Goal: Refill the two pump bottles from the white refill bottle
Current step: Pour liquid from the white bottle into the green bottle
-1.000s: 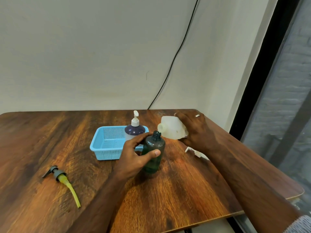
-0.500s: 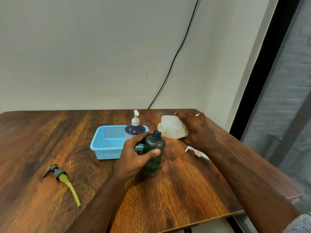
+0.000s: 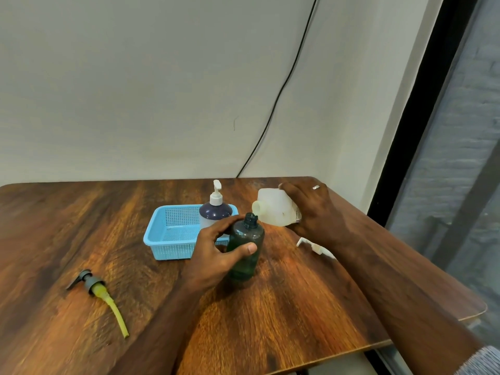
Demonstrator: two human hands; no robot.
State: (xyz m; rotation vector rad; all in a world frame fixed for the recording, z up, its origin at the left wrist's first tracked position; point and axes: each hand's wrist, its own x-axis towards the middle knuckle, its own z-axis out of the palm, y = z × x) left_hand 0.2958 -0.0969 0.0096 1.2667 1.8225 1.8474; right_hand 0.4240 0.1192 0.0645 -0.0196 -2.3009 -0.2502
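At the middle of the wooden worktop (image 3: 284,307), a dark green pump bottle (image 3: 244,253) standing upright with its neck bare, gripped by the left hand (image 3: 213,255), thumb across the front and fingers (image 3: 230,221) curled round the far side. Just above and to the right, a white refill bottle (image 3: 276,208) tipped over on its side, open spout pointing left and sitting right at the green bottle's mouth, held round its body by the right hand (image 3: 316,212), fingers wrapped over the top, a ring on one of them. No stream of liquid clear enough to tell. Behind the left hand, a light blue basket (image 3: 173,231) with a second pump bottle (image 3: 215,211), dark body and white pump fitted, standing at its right end; whether inside it or just behind, hard to tell. Far to the left on the worktop, a grey pump head with a yellowish tube (image 3: 100,295) lying flat, well apart from the bottles. Near the right forearm, a white pump piece (image 3: 313,246) lying flat. On the pale wall behind, a black cable (image 3: 273,109) running down toward the worktop.
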